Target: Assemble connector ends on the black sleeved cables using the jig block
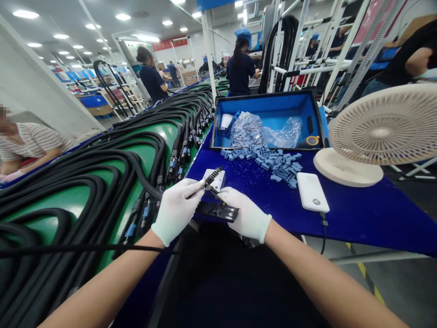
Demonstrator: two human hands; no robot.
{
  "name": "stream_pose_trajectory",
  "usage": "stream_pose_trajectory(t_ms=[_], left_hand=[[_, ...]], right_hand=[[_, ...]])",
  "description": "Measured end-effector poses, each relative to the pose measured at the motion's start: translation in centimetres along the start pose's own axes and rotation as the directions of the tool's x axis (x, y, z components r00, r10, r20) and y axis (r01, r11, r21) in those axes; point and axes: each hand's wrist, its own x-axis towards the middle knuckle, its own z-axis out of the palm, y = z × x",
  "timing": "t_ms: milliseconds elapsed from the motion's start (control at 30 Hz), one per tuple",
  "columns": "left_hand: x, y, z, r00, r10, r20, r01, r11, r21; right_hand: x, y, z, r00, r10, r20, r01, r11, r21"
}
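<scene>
Both of my hands wear white gloves and are close together at the near edge of the blue-covered table. Pinched between the fingers of my left hand [181, 204] is a black ribbed hose-end fitting [213, 176], tilted up to the right. My right hand [244, 212] has its fingers closed around the lower end of the same fitting. Between the hands, a shiny black flat piece [220, 211] lies against my right palm; whether it joins the fitting I cannot tell. Just behind the fitting sits a pale block with holes [218, 179], partly covered by it.
Thick black hoses [136, 159] with blue-clipped ends cover the green bench at left. Loose blue clips [278, 164] lie before a blue bin [268, 93] holding plastic bags. A white power bank [312, 192] and a beige fan [384, 127] stand at right. Several people work farther off.
</scene>
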Motion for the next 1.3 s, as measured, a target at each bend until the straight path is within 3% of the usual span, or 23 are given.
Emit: stream_pose_trajectory(t_ms=[100, 200, 267, 367, 433, 533, 633, 867, 1033, 1133, 1200, 1267, 1300], left_hand=[[-0.6, -0.4, 0.2, 0.999, 0.033, 0.016, -0.034, 0.999, 0.017], [0.0, -0.7, -0.4, 0.989, -0.060, 0.132, 0.067, 0.997, -0.048], [1.4, -0.9, -1.0, 0.962, -0.114, 0.249, 0.146, 0.982, -0.116], [4.1, -1.1, -1.5, 0.899, -0.034, 0.437, 0.131, 0.972, -0.194], [5.4, -1.2, -1.3, 0.879, 0.008, 0.478, 0.109, 0.970, -0.216], [5.8, -1.1, -0.5, 0.912, -0.056, 0.407, 0.153, 0.965, -0.211], [5.1, -0.5, 0.2, 0.932, -0.108, 0.345, 0.184, 0.963, -0.197], [4.7, -0.1, 1.0, 0.959, -0.090, 0.267, 0.127, 0.984, -0.125], [5.6, -0.4, 1.0, 0.968, -0.129, 0.216, 0.153, 0.984, -0.096], [5.8, 0.0, 0.6, 0.972, -0.138, 0.192, 0.175, 0.966, -0.192], [5.5, 0.4, 0.4, 0.971, -0.114, 0.211, 0.162, 0.960, -0.226], [4.9, 0.8, 0.2, 0.969, -0.074, 0.235, 0.125, 0.970, -0.209], [4.6, 0.9, 0.2, 0.962, -0.038, 0.271, 0.094, 0.976, -0.197]], right_hand=[[-0.6, 0.4, 0.6, 0.998, 0.065, 0.012, -0.063, 0.991, -0.115], [-0.9, 0.8, 1.0, 0.995, 0.096, 0.024, -0.090, 0.979, -0.182], [-1.0, 0.9, 1.0, 0.994, 0.102, 0.032, -0.093, 0.974, -0.206], [-1.0, 0.6, 0.7, 0.990, 0.143, 0.022, -0.136, 0.972, -0.189], [-1.0, 0.4, 0.5, 0.978, 0.207, -0.010, -0.206, 0.969, -0.136], [-0.9, 0.6, 0.3, 0.961, 0.277, -0.009, -0.276, 0.956, -0.094], [-0.6, 1.6, 0.7, 0.962, 0.272, 0.021, -0.265, 0.950, -0.164], [0.5, 3.0, 2.2, 0.954, 0.298, -0.020, -0.291, 0.912, -0.289], [-0.4, 2.9, -0.1, 0.962, 0.269, 0.055, -0.245, 0.931, -0.270], [-1.5, 3.2, -1.9, 0.942, 0.331, -0.048, -0.330, 0.898, -0.290], [-2.0, 3.0, -2.4, 0.925, 0.355, -0.135, -0.373, 0.916, -0.145], [-2.3, 2.5, -2.1, 0.916, 0.384, -0.116, -0.356, 0.911, 0.206], [-2.4, 2.0, -1.7, 0.910, 0.407, -0.081, -0.342, 0.846, 0.409]])
